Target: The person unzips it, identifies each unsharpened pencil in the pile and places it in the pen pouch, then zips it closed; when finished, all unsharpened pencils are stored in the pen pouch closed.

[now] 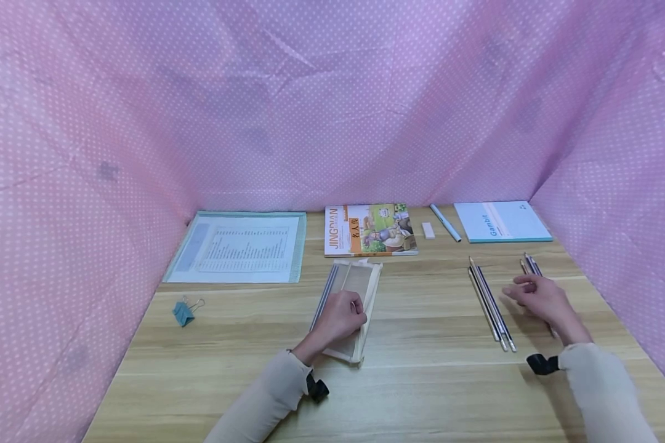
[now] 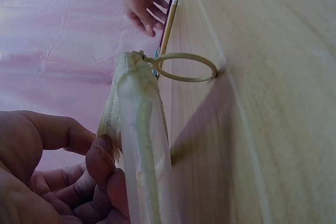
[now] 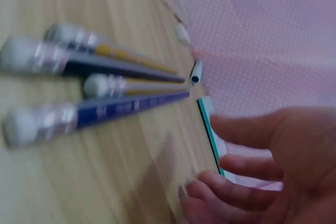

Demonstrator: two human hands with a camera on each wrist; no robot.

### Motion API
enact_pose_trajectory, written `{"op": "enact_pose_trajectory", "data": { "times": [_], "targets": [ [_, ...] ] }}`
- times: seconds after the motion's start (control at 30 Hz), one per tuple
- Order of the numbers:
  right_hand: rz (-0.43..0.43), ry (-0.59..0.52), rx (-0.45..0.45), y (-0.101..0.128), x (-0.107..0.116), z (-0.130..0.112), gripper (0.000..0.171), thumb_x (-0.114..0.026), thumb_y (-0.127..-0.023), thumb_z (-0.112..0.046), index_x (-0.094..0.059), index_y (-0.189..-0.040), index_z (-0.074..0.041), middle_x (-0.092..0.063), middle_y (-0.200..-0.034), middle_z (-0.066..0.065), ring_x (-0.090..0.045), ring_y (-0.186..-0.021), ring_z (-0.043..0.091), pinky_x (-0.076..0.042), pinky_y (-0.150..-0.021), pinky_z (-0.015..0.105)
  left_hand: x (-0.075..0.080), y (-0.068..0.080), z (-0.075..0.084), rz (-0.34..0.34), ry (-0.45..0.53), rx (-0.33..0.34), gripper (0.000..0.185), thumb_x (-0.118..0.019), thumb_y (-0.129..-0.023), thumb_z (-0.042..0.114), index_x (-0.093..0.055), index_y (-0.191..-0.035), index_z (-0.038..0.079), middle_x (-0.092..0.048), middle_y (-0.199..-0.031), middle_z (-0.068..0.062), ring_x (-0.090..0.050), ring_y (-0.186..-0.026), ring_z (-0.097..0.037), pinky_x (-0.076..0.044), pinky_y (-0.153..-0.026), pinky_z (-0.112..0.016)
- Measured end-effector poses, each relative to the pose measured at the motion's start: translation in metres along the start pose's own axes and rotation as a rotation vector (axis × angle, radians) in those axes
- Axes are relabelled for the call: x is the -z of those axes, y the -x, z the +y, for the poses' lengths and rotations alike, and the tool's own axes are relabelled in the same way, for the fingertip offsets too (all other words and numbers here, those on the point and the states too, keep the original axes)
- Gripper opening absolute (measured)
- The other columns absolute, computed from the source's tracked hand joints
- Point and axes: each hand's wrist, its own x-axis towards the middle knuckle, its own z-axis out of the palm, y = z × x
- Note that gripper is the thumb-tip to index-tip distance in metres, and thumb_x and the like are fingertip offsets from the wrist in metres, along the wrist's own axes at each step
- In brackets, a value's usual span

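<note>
In the head view my left hand is over a mesh zip pouch near the middle of the table. The left wrist view shows its thumb and fingers pinching the pouch's cream zipper edge, with a ring pull at the corner. Dark striped pencils show along the pouch's left side; whether inside or under it I cannot tell. My right hand hovers with loose fingers, holding nothing. Left of it lie several eraser-tipped pencils; more pencils lie partly hidden behind it.
A sheet in a green-edged folder and a teal binder clip lie at left. Along the back are a picture-covered book, a white eraser, a light blue pen and a pale blue notebook. Pink dotted cloth surrounds the table.
</note>
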Motion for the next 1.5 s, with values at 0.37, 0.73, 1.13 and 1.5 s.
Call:
{"op": "enact_pose_trajectory", "data": {
  "times": [0.37,0.73,1.13,1.5],
  "targets": [
    [-0.077,0.047,0.102,-0.013,-0.012,-0.003,0.07,-0.073,-0.089,-0.035,-0.048,-0.131,0.014,-0.059,-0.111,0.03,-0.06,-0.075,0.015,-0.051,-0.061,0.026,0.0,0.0,-0.001,0.003,-0.01,-0.006,0.011,-0.066,-0.078,0.003,-0.064,-0.067,0.007,-0.052,-0.055,0.006,-0.046,-0.049,-0.006,-0.035,-0.045,-0.019],
    [-0.037,0.109,0.093,-0.015,-0.013,-0.003,0.07,-0.075,-0.087,-0.04,-0.052,-0.13,0.012,-0.06,-0.109,0.027,-0.061,-0.086,0.026,-0.048,-0.07,0.032,0.0,0.0,-0.001,0.0,-0.012,0.001,0.011,-0.066,-0.077,0.002,-0.064,-0.068,0.007,-0.053,-0.056,0.005,-0.047,-0.048,-0.006,-0.036,-0.044,-0.019],
    [0.009,0.078,0.11,-0.013,-0.009,0.005,0.042,-0.063,-0.095,-0.015,-0.054,-0.124,0.013,-0.065,-0.104,0.029,-0.062,-0.085,0.02,-0.046,-0.068,0.026,0.001,0.001,0.0,-0.007,-0.008,-0.001,0.01,-0.066,-0.078,0.003,-0.064,-0.068,0.007,-0.053,-0.056,0.005,-0.047,-0.049,-0.006,-0.035,-0.045,-0.019],
    [-0.082,0.273,0.136,-0.009,0.004,0.002,0.07,-0.082,-0.079,-0.029,-0.05,-0.125,0.013,-0.068,-0.094,0.029,-0.065,-0.084,0.039,-0.05,-0.072,0.048,0.001,0.001,0.001,0.008,-0.016,-0.019,0.01,-0.065,-0.077,0.003,-0.065,-0.067,0.006,-0.055,-0.055,0.004,-0.046,-0.047,-0.005,-0.035,-0.043,-0.018]
  ]
}}
